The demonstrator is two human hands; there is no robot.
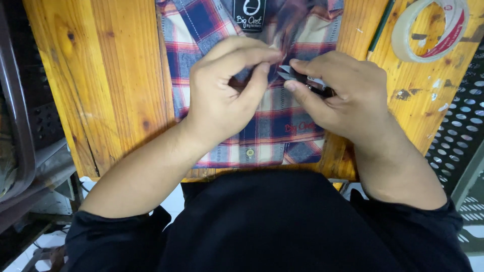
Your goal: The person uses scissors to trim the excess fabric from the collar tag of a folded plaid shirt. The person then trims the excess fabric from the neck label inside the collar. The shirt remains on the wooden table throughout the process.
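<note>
On the wooden tabletop (111,75) lies a folded plaid shirt (282,126), centred before the person. Left hand (227,95) pinches shirt fabric between thumb and forefinger. Right hand (338,95) grips small metal snips (295,75), blades at the pinched fabric. Further right: a pencil (380,25) and tape roll (428,30).

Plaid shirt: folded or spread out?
Folded: the plaid shirt lies as a compact rectangle on the wooden table, collar label up, button at its near edge.
</note>
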